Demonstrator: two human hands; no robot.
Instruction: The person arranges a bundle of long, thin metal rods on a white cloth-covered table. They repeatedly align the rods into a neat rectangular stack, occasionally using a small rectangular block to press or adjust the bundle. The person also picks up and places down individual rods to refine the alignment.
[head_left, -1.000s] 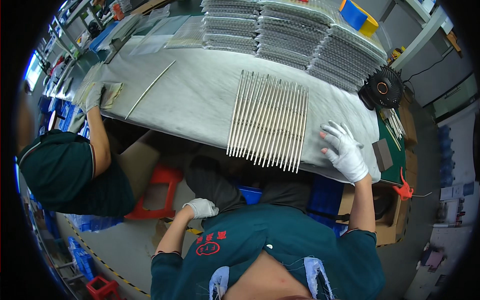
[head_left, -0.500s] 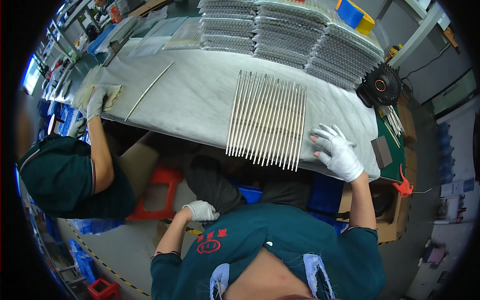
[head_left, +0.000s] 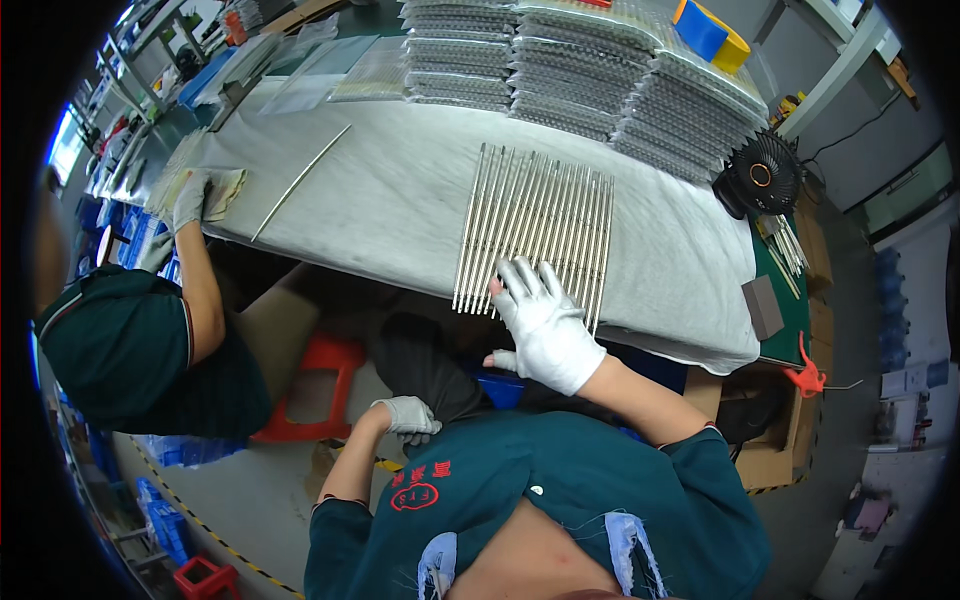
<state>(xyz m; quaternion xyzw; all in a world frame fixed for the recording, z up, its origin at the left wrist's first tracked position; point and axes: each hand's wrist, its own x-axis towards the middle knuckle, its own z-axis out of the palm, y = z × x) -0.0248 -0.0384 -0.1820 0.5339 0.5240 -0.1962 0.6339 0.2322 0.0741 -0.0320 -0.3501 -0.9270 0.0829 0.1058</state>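
A row of thin silver metal rods (head_left: 535,205) lies side by side on the white-covered table in front of me. My right hand (head_left: 545,325), in a white glove with some fingertips bare, is spread over the near ends of the rods. Its fingers are apart and hold nothing; whether they touch the rods I cannot tell. Down by my lap, my left hand (head_left: 408,416) is gloved too, with its fingers loosely curled in and nothing visible in them. Further left, a single rod (head_left: 300,183) lies apart at a slant.
Stacks of bubble-wrapped packs (head_left: 565,75) line the table's far side, with blue and yellow tape rolls (head_left: 712,35) on top. A black fan (head_left: 758,175), a grey block (head_left: 763,307) and a red air gun (head_left: 808,372) are at right. At left, a co-worker (head_left: 150,350) handles a cloth (head_left: 226,190).
My right hand has swung left from beside the rods to over their near ends. My left hand stays by my lap, its fingers a little more curled.
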